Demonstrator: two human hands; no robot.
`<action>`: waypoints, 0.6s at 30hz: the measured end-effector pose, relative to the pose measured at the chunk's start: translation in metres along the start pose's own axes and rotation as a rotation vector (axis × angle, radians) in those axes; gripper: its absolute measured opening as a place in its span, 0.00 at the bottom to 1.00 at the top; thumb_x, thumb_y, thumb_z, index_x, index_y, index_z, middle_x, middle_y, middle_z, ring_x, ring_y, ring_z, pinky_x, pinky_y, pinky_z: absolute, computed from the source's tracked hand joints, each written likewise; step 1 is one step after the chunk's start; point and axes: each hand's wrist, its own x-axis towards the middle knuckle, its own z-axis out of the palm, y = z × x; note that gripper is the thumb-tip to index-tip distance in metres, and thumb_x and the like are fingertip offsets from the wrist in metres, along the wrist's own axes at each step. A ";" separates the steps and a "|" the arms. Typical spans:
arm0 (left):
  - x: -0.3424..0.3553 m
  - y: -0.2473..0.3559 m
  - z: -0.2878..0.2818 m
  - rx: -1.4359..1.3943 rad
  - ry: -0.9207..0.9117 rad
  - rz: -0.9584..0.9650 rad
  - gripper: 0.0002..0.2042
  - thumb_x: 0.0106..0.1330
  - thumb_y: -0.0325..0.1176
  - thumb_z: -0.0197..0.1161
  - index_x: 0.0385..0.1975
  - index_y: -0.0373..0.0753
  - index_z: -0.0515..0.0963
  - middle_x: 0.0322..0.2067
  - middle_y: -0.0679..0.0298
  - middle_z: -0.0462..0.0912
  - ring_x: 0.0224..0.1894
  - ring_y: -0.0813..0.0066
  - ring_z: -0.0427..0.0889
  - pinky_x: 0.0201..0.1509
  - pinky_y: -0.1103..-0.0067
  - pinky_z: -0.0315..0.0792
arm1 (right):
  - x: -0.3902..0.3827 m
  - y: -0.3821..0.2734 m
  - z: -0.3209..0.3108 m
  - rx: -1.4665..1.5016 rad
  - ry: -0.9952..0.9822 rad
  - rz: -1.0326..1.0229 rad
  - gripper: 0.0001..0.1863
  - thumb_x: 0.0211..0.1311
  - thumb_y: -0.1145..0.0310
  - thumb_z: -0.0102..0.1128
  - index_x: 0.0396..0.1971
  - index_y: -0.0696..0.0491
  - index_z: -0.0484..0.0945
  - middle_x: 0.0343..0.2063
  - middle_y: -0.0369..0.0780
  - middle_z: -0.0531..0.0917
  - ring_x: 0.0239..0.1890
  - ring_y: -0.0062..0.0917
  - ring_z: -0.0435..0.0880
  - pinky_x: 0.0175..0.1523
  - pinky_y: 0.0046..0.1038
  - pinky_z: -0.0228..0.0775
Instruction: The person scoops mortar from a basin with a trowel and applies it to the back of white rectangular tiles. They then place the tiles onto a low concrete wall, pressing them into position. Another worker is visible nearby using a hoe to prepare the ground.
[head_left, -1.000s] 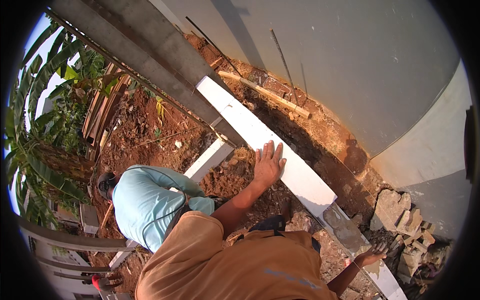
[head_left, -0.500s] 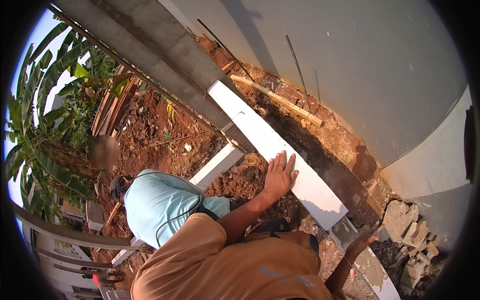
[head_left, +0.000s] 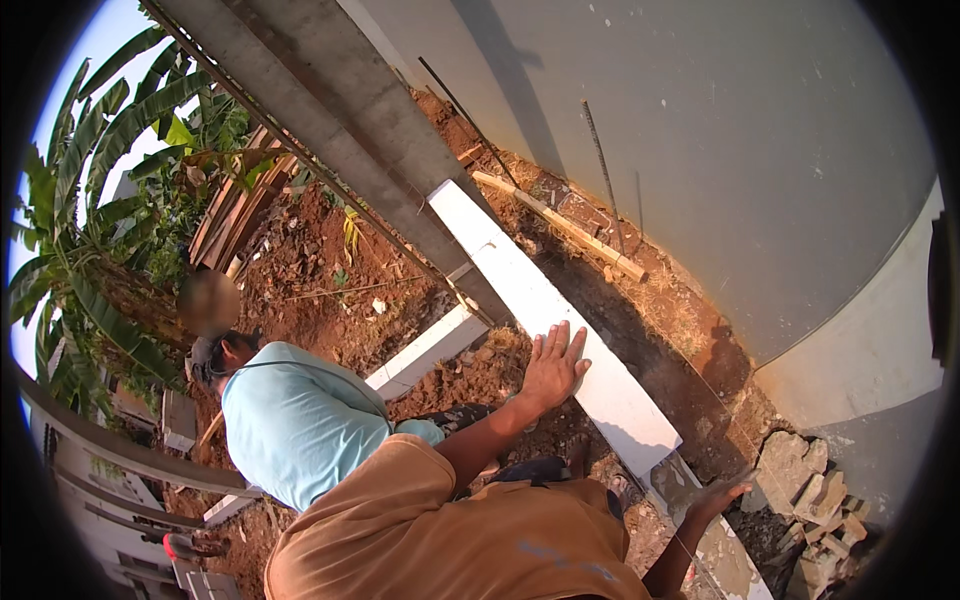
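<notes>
While the left hand point(head_left: 553, 375) lies flat on the long white block point(head_left: 538, 295) with its fingers spread, the right hand point(head_left: 718, 496) hangs open near the block's lower end, out toward four o'clock; whether it touches anything beneath it, I cannot tell. The two hands are well apart. The block slants across the middle, from eleven o'clock down to between four and five, its upper end right by the grey beam point(head_left: 325, 100). Just past its lower end runs the cement-patched low wall point(head_left: 737, 557), and a heap of broken stone point(head_left: 815, 490) lies near that at four.

At half past one, a wooden strip point(head_left: 565, 228) and a metal rod point(head_left: 602, 165) stand between the block and the big grey wall point(head_left: 740, 170). A co-worker in a light blue shirt point(head_left: 300, 425) leans over at eight o'clock; banana plants point(head_left: 120, 225) fill nine to ten.
</notes>
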 end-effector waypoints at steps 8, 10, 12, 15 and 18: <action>0.008 0.005 -0.010 -0.016 -0.095 -0.007 0.32 0.79 0.54 0.37 0.78 0.47 0.47 0.75 0.42 0.47 0.78 0.44 0.46 0.78 0.50 0.40 | -0.029 0.005 0.104 -0.023 -0.250 0.103 0.45 0.75 0.34 0.28 0.78 0.52 0.39 0.78 0.46 0.45 0.79 0.38 0.47 0.78 0.40 0.43; 0.016 0.003 -0.012 0.000 -0.075 0.007 0.32 0.79 0.54 0.38 0.77 0.48 0.48 0.75 0.43 0.48 0.78 0.44 0.46 0.78 0.49 0.41 | -0.021 -0.015 0.080 -0.042 -0.131 0.082 0.45 0.75 0.34 0.28 0.78 0.51 0.38 0.78 0.45 0.44 0.78 0.38 0.48 0.78 0.39 0.43; 0.010 0.011 -0.007 0.015 -0.055 0.021 0.31 0.78 0.53 0.42 0.77 0.48 0.51 0.75 0.43 0.50 0.77 0.42 0.49 0.77 0.48 0.44 | -0.018 -0.035 0.053 0.189 0.013 0.140 0.44 0.75 0.33 0.27 0.79 0.49 0.38 0.78 0.44 0.44 0.79 0.37 0.45 0.78 0.39 0.40; 0.017 0.000 -0.006 -0.018 0.006 0.030 0.31 0.78 0.53 0.42 0.77 0.48 0.50 0.75 0.42 0.49 0.76 0.41 0.49 0.77 0.48 0.44 | -0.007 -0.019 0.076 0.237 -0.093 0.127 0.43 0.76 0.34 0.26 0.78 0.49 0.38 0.78 0.45 0.43 0.79 0.37 0.46 0.78 0.40 0.41; 0.015 0.012 0.000 -0.036 -0.003 0.065 0.31 0.78 0.53 0.41 0.77 0.48 0.50 0.74 0.41 0.49 0.76 0.40 0.49 0.77 0.48 0.44 | -0.002 0.011 0.113 0.127 -0.286 0.028 0.43 0.76 0.35 0.24 0.78 0.50 0.38 0.78 0.46 0.43 0.78 0.38 0.49 0.78 0.42 0.45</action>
